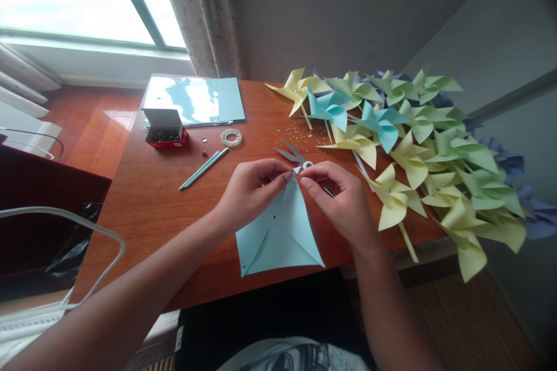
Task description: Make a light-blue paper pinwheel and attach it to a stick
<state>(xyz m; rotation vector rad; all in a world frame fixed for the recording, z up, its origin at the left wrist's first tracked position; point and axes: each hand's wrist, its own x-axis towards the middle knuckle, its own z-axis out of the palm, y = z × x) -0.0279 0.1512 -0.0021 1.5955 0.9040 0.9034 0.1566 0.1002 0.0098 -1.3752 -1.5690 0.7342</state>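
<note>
A light blue square paper (285, 243) hangs in front of me at the table edge, with a dark hole near its middle, another in the lower left corner, and diagonal cuts. My left hand (259, 188) pinches its top corner between thumb and forefinger. Close beside it, my right hand (337, 194) has thumb and forefinger pinched at the same corner, where a small pale tip shows between both hands. Just beyond the fingertips lie scissors (293, 153), blades apart, their handles partly covered by my right hand.
Many finished paper pinwheels (394, 197) in yellow, green, blue and purple cover the table's right side. At left are a red box (167, 138) of small dark pieces, a tape roll (231, 138), light blue sticks (203, 169) and stacked blue sheets (232, 101). Tiny scraps (296, 134) lie behind the scissors.
</note>
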